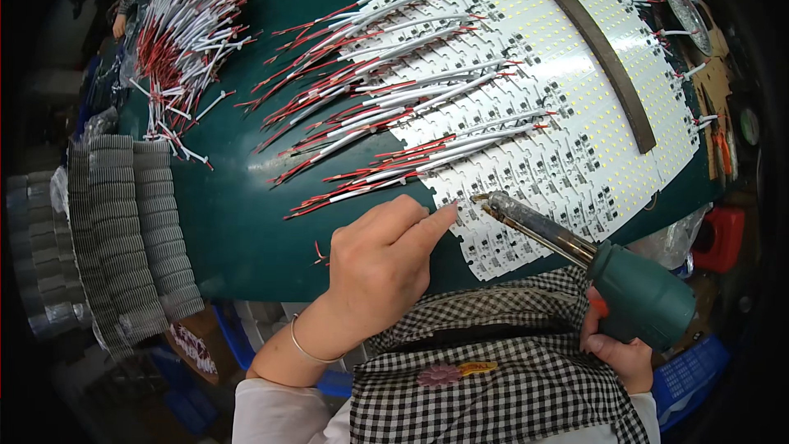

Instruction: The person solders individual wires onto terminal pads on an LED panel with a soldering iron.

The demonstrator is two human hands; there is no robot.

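Observation:
My right hand (620, 353) grips the green handle of a soldering gun (645, 296). Its metal barrel points up and left, and the tip meets the near-left part of a white circuit board panel (526, 173). My left hand (382, 251) is closed, with index finger and thumb pinched at the panel's left edge, just left of the tip. Whatever those fingers hold is hidden. Rows of white-sleeved wires with red ends (427, 90) lie across the panel beyond my left hand, their red ends reaching left over the green table.
A large pile of red and white wires (193, 25) sits far left. Stacks of ribbed grey parts (136, 230) stand at the left. A dark curved bar (588, 41) rests on the panel. Blue baskets (694, 374) and a red object (721, 238) are at right.

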